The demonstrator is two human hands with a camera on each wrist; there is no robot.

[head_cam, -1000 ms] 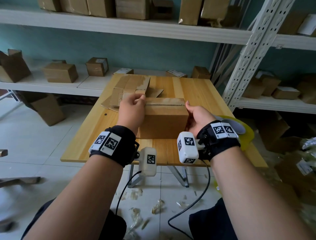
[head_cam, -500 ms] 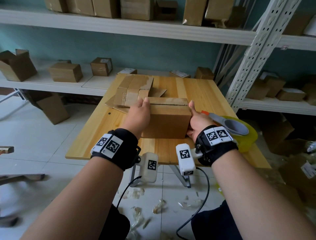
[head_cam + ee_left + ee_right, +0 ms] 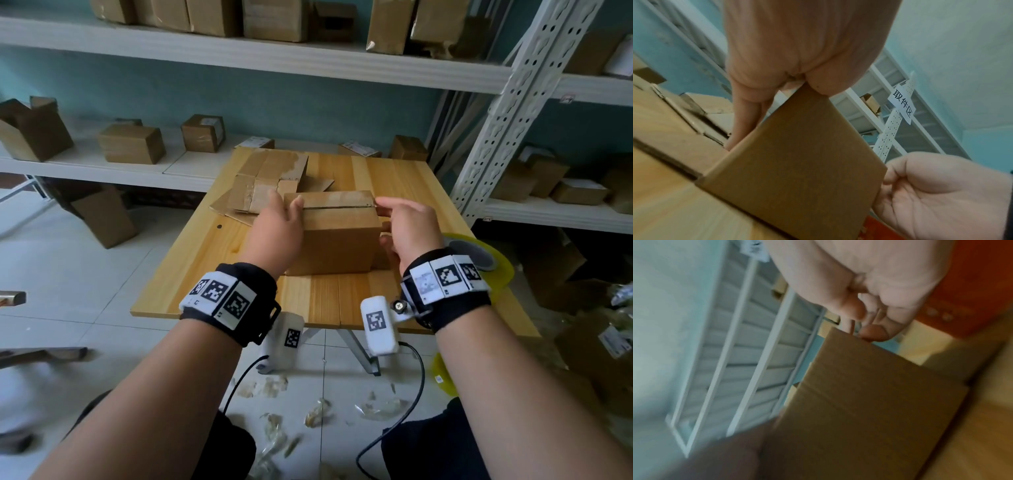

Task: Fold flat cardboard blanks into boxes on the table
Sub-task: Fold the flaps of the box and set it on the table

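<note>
Folded box point(image 3: 337, 236): set upright mid-tabletop point(image 3: 191, 274), top flaps closed, seam unsealed. Left hand point(image 3: 274, 229) is laid against its left end, fingers straight. Right hand point(image 3: 407, 228) is held just beside its right end, fingers loosely curled, nothing gripped. Flat blanks point(image 3: 263, 185) are stacked behind-left of the box. Step judged: forming done; next, sealing or setting aside is called for.

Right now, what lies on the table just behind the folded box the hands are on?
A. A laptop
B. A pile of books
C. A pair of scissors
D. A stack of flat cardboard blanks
D: flat cardboard blanks lie on the table behind the box.
</note>
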